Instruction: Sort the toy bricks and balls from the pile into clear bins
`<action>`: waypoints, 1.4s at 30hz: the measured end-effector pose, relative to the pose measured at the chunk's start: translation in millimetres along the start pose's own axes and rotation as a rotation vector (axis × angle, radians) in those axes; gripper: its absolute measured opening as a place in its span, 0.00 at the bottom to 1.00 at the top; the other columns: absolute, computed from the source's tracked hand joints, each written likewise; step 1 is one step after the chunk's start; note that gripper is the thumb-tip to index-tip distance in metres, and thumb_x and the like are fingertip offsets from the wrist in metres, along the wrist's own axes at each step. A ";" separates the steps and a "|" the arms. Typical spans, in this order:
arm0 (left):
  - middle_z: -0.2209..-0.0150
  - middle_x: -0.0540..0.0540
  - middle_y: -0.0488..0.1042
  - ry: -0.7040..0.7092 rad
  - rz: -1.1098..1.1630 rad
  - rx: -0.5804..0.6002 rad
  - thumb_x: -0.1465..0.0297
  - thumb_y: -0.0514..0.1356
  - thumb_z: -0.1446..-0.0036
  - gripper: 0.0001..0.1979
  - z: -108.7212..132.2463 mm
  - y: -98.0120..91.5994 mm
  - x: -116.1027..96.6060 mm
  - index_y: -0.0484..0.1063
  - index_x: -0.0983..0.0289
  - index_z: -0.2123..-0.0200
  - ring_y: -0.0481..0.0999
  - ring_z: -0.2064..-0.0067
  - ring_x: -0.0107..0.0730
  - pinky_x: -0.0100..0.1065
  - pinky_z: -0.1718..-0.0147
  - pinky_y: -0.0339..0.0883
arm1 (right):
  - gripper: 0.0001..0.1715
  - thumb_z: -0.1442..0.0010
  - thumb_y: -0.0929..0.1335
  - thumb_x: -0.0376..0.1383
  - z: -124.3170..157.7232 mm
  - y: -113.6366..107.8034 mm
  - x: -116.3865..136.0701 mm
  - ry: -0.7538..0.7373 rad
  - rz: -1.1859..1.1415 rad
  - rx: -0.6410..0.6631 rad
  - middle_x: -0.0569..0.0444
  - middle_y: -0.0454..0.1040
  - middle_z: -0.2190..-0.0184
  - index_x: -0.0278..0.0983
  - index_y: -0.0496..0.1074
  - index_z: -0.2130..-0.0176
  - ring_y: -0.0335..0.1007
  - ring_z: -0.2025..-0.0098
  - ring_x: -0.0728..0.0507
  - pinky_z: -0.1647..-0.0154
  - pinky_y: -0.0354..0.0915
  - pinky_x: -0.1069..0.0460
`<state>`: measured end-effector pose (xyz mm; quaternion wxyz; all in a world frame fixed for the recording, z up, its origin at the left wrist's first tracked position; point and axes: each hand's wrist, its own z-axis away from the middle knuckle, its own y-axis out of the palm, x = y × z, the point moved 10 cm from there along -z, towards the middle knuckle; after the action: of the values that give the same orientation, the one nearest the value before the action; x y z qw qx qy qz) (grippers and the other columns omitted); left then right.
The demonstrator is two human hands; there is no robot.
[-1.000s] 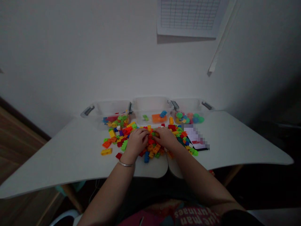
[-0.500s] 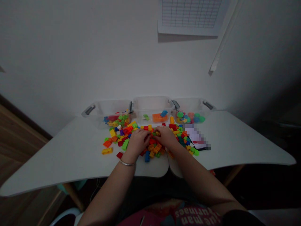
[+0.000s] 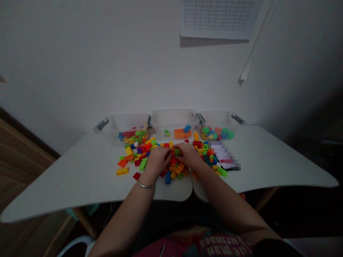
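A loose heap of coloured toy building bricks lies at the middle of the table. My left hand (image 3: 158,157), with a silver bangle at the wrist, rests over the heap, its fingers curled inward near a red brick (image 3: 173,160). Facing it, my right hand (image 3: 188,154) has its fingers and thumb curled around a green piece (image 3: 177,152), partly hidden. The fingertips of both hands nearly meet, and what the left ones hold is hidden. Just in front of the hands lie orange bricks (image 3: 179,168) and an upright-looking blue brick (image 3: 168,177).
Along the wall stand three clear bins: the left bin (image 3: 128,119) and right bin (image 3: 214,117) hold colourful pieces, the middle bin (image 3: 174,116) an orange block and small pieces. A phone-like device (image 3: 222,153), partly pixelated, lies right of the heap. A yellow brick (image 3: 122,171) lies at left.
My right fingers have shifted slightly, and a green piece shows more clearly between the hands. The arms and the bins stay where they were.
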<state>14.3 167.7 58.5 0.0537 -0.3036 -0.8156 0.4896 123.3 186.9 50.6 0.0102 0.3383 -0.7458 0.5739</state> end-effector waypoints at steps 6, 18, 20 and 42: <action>0.56 0.58 0.78 -0.013 0.069 -0.027 0.71 0.58 0.42 0.14 0.7 -1.6 3.5 0.73 0.62 0.52 0.76 0.55 0.42 0.44 0.52 0.70 | 0.14 0.46 0.72 0.29 -0.8 1.6 -7.2 -0.001 -0.148 -0.037 0.50 0.74 0.58 0.36 0.74 0.58 0.70 0.53 0.43 0.51 0.65 0.48; 0.57 0.57 0.76 -0.359 0.518 -0.490 0.68 0.54 0.40 0.16 19.0 -36.5 51.1 0.68 0.62 0.49 0.77 0.56 0.32 0.38 0.54 0.73 | 0.14 0.47 0.70 0.39 1.9 -59.4 -46.9 0.169 -0.532 -0.462 0.56 0.71 0.70 0.37 0.71 0.60 0.68 0.70 0.47 0.67 0.68 0.51; 0.58 0.56 0.75 -0.405 0.592 -0.538 0.68 0.55 0.40 0.17 22.1 -34.8 59.5 0.66 0.62 0.48 0.77 0.57 0.31 0.36 0.55 0.73 | 0.15 0.46 0.69 0.41 -2.2 -74.2 -58.9 0.195 -0.614 -0.552 0.57 0.70 0.72 0.38 0.69 0.59 0.68 0.71 0.48 0.68 0.69 0.52; 0.58 0.56 0.73 -0.207 0.318 -0.442 0.73 0.53 0.41 0.11 14.1 -46.9 36.9 0.75 0.60 0.60 0.73 0.52 0.36 0.43 0.48 0.69 | 0.17 0.37 0.62 0.31 -73.3 -96.9 -19.0 0.020 0.124 -0.295 0.45 0.77 0.52 0.33 0.78 0.55 0.71 0.48 0.41 0.42 0.62 0.46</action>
<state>-41.8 161.4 82.5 -0.1748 -0.3805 -0.8457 0.3308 160.6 248.6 150.2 0.0317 0.2806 -0.8412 0.4612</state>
